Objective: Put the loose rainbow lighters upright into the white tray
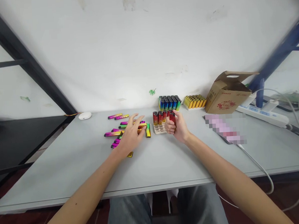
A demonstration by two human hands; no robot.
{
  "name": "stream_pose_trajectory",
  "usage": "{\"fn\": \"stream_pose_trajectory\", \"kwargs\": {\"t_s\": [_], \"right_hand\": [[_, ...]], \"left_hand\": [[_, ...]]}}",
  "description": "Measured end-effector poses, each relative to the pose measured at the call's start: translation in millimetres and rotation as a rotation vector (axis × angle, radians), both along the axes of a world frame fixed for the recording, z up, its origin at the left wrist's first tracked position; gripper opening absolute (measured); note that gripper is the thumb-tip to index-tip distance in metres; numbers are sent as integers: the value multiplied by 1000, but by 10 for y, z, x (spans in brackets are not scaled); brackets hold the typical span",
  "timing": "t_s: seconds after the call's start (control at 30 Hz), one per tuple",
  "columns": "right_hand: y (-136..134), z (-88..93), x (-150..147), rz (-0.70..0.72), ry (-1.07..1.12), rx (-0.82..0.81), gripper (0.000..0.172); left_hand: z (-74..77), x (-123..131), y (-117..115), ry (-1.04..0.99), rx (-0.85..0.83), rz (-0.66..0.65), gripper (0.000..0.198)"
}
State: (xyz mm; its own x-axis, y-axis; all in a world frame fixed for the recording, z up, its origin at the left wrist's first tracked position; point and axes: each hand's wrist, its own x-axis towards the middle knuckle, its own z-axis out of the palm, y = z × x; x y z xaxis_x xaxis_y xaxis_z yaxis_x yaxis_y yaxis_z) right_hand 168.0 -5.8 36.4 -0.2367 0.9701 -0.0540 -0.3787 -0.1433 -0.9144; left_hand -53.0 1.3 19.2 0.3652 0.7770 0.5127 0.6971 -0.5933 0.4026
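Note:
My left hand (131, 134) reaches flat, fingers spread, over a scatter of rainbow-coloured lighters (115, 132) lying on the grey table (67, 163). It touches the top of the pile and holds nothing. My right hand (176, 125) is closed round a red lighter (172, 117), held upright at the right side of a white tray (159, 129). In that tray stand several red lighters (159, 116) in a row.
Behind stand a tray of dark blue-green lighters (169, 102) and a tray of yellow lighters (194, 101). An open cardboard box (226, 93) sits at the right, with a power strip (263, 114) and cables. A white mouse-like object (85, 115) lies far left.

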Motion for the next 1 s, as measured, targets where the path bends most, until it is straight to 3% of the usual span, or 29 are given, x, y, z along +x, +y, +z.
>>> {"fn": "stream_pose_trajectory", "kwargs": {"t_s": [0.47, 1.0], "right_hand": [[-5, 31, -35, -51, 114, -86, 43], [-20, 0, -29, 72, 141, -42, 48]], "left_hand": [[-5, 16, -24, 47, -30, 7, 33], [-6, 8, -25, 70, -46, 16, 31]]}}
